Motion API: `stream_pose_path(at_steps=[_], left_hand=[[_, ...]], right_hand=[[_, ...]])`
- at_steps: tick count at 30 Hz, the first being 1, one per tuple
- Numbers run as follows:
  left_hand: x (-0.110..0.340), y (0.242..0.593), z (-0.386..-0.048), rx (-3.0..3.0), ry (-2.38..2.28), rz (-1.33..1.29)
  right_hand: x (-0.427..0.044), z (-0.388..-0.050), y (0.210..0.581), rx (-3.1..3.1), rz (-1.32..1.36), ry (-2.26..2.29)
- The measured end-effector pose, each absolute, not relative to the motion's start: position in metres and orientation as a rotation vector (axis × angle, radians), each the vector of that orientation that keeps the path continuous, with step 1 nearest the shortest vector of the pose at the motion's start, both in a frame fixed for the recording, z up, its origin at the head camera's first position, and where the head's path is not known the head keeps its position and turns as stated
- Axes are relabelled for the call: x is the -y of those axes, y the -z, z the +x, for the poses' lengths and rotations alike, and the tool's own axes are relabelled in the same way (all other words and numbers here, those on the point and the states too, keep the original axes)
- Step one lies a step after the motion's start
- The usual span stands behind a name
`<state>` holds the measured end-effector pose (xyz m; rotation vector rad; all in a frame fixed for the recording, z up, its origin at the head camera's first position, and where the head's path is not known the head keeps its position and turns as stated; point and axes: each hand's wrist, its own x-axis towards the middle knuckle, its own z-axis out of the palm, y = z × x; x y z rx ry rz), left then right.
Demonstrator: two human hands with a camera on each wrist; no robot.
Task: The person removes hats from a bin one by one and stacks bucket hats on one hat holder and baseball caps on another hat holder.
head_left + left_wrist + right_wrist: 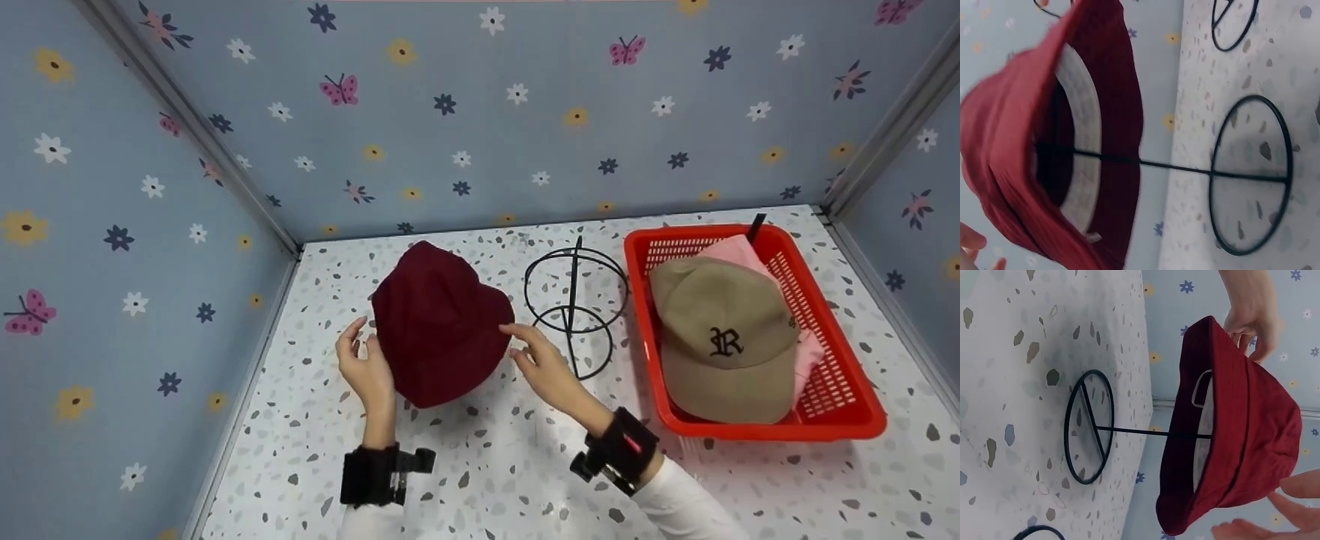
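Observation:
A maroon bucket hat (442,326) sits on a thin black wire stand, which it hides in the head view. Both wrist views show the stand's upright pole (1140,432) running up into the hat and its round base (1290,152) on the table. To the hat's left is my left hand (367,371), fingers loosely bent, with no grip on the cloth. My right hand (547,367) is at the right edge of the brim, its fingertips close to the fabric; whether they touch it I cannot tell. In the left wrist view a pale inner band (1086,140) lines the hat.
A second black wire stand (574,292) is right of the hat. Farther right, a red plastic basket (840,429) holds a tan cap (720,315) with a dark letter and pink cloth (739,251). Flower-patterned walls (480,112) enclose the speckled table (300,420).

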<state>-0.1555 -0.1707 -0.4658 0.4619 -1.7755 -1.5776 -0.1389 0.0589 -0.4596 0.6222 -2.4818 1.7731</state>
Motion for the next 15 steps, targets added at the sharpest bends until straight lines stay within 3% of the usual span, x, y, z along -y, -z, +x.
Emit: stream_pose_path(at_steps=[8,15], left_hand=[[0.125,0.441,-0.137,1.629,1.542,0.022],[0.079,0.443,-0.119,1.562,1.646,-0.241]], right_hand=[[-0.094,-0.127,0.439,2.31,0.71,-1.902],[-0.132,-0.123,0.425,2.139,0.714,-1.852]])
